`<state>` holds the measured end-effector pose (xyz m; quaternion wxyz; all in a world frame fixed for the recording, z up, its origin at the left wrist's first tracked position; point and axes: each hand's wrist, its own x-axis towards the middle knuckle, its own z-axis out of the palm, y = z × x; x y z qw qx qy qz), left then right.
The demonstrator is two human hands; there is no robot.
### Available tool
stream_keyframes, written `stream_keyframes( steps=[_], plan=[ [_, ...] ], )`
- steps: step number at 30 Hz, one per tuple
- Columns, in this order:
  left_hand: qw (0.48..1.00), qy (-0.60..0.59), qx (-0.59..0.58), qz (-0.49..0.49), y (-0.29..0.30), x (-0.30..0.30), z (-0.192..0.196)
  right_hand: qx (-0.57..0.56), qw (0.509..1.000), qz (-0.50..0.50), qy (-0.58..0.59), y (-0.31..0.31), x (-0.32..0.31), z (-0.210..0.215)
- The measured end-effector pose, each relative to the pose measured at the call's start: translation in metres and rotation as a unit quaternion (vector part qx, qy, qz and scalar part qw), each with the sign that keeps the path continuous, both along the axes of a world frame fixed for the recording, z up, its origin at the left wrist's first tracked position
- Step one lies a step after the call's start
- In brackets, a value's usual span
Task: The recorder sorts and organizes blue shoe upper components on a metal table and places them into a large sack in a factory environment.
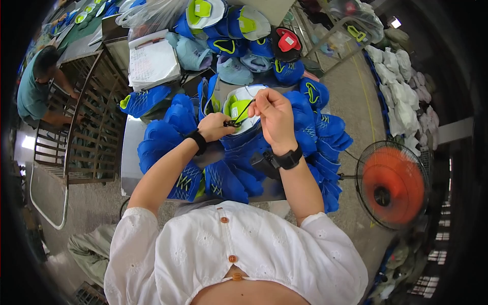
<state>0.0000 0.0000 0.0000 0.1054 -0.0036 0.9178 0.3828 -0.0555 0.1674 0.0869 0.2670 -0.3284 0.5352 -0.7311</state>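
My left hand (216, 126) presses on a blue shoe upper (243, 133) with a white and lime-green insert (238, 107), pinching the low end of a thin black lace (243, 112). My right hand (274, 116) is closed on the lace's upper end and holds it taut, a little above and to the right of the left hand. Both wrists wear black bands. The upper lies on a metal table (130, 152) among many similar blue pieces.
Piles of blue shoe uppers (162, 137) ring the work spot, with more lime-trimmed ones (239, 25) farther back. A stack of white paper (152, 61) lies left of them. An orange floor fan (391, 184) stands at right, a metal rack (91, 117) and another person (38, 81) at left.
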Motion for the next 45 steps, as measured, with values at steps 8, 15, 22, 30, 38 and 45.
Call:
stream_keyframes(
  steps=[8,15,22,30,38,45],
  plan=[
    [0.985,0.117,0.093,0.088,-0.014,0.009,-0.019,0.271,0.921,-0.178,0.215,-0.02,0.008,-0.068],
    [0.975,0.208,0.065,0.038,-0.049,-0.005,0.005,0.519,0.738,-0.1,0.418,-0.049,0.016,-0.069],
    [0.984,0.133,-0.108,0.054,-0.061,-0.008,-0.012,0.343,0.902,-0.259,-0.033,0.01,-0.049,-0.073],
    [0.836,0.405,-0.093,0.359,-0.069,-0.059,0.005,0.139,0.948,-0.254,-0.131,0.02,-0.033,-0.075],
    [0.997,0.029,0.076,-0.015,0.058,-0.03,0.02,0.146,0.955,-0.251,-0.055,0.02,-0.022,-0.052],
    [0.923,0.333,-0.194,0.003,0.065,-0.01,0.007,0.171,0.943,-0.275,0.071,0.035,0.0,-0.028]
  ],
)
